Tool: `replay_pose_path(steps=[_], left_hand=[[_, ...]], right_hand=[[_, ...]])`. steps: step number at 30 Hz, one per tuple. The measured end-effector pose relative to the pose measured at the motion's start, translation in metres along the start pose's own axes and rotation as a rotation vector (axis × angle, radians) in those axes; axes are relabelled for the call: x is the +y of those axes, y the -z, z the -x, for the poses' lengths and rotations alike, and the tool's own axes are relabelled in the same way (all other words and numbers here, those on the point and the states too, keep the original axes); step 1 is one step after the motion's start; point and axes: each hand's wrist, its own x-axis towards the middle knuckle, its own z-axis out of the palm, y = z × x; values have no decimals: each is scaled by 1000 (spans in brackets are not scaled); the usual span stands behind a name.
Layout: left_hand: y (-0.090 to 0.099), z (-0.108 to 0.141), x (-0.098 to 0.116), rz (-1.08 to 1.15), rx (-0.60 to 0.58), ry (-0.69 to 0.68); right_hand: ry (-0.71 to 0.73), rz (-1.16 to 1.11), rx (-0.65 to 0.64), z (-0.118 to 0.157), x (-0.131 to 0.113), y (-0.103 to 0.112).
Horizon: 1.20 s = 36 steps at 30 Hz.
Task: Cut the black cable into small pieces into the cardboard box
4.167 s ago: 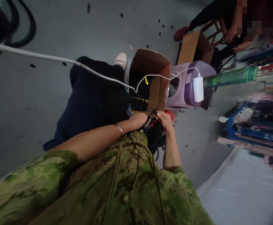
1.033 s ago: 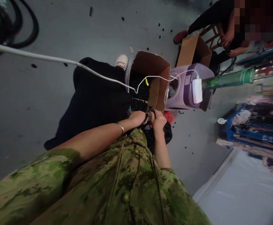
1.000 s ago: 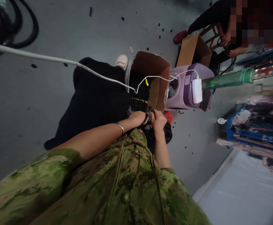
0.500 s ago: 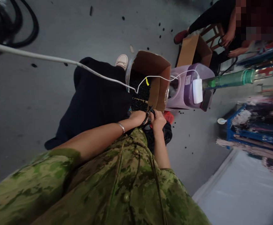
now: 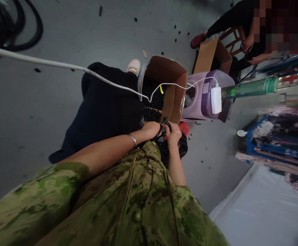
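Observation:
My left hand [image 5: 152, 129], with a silver bangle on its wrist, is closed on a thin black cord [image 5: 159, 132] that bends round beside its fingers. Close by, my right hand [image 5: 173, 135] pinches a looped part of black cord at the near edge of an open cardboard box [image 5: 174, 99]. Whether one piece runs between both hands, or a small tool is among the fingers, I cannot make out. Inside the box lie many small black pieces [image 5: 152, 114]. A bundle of black coils [image 5: 182, 147] and a red object [image 5: 184, 128] sit below and beside my right hand.
A white cable [image 5: 113, 83] crosses above the box to a white power bank [image 5: 215, 100] on a purple-and-white plastic container [image 5: 200, 95]. A green bottle [image 5: 256, 86] lies beyond. Another person's hand [image 5: 247, 43] is near a second box [image 5: 206, 54]. Black bits dot the floor.
The black piece between my hands has shifted slightly, and its end shows differently above my fingers. My right hand has moved very little.

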Motion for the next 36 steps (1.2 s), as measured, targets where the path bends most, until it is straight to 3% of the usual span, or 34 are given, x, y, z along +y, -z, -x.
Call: replay_pose_path(steps=[9, 15, 20, 25, 36], left_hand=[[6, 3, 1, 94, 44, 6], [1, -1, -1, 138, -18, 7], [-4, -3, -2, 139, 25, -29], [-8, -3, -2, 71, 88, -78], [-6, 3, -2, 29, 43, -120]], right_hand=[[11, 33, -38, 8, -16, -3], [-40, -227, -30, 3, -7, 6], [-171, -503, -67, -4, 12, 22], [-293, -578, -114, -9, 26, 27], [-314, -728, -161, -6, 10, 35]])
